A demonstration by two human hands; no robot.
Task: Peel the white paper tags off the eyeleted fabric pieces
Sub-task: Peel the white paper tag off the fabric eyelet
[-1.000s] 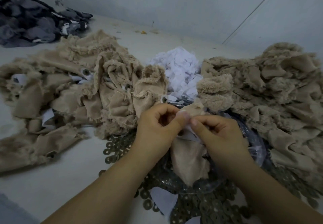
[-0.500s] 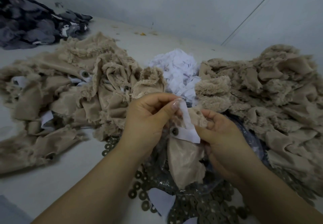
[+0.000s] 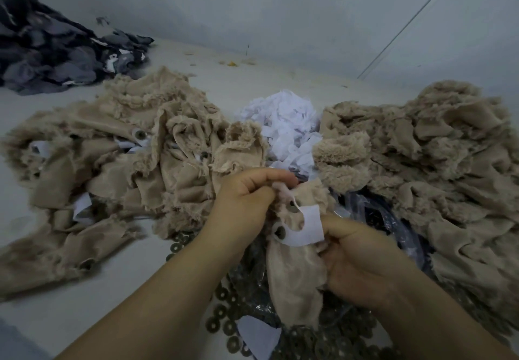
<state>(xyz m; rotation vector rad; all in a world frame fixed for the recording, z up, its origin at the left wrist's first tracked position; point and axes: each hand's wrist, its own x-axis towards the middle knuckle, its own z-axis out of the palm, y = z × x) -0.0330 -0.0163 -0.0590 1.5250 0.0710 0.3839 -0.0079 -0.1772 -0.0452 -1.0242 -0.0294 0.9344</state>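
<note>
1. I am mid-peel on one beige fabric piece (image 3: 295,272), held up between both hands over the metal rings (image 3: 224,326) scattered on the table (image 3: 42,317).
2. My left hand (image 3: 244,208) has thumb and fingers curled tight, pinching the fuzzy top edge of the piece beside its upper eyelet (image 3: 292,205).
3. My right hand (image 3: 356,258) has its thumb and fingers closed on the right edge of the white paper tag (image 3: 304,227); the fingertips are blurred, so the exact pinch point is unclear.
4. The tag stands partly lifted: its right portion is free of the cloth, while its lower left end appears attached around the lower eyelet (image 3: 280,231).
5. I judge the next move needs a steady pull away from the left hand, with the cloth held taut near that eyelet so the paper comes off whole.
6. Once free, the tag probably belongs on the white scrap heap (image 3: 286,126) between the untreated pile (image 3: 118,163) and the right-hand pile (image 3: 435,157).
</note>
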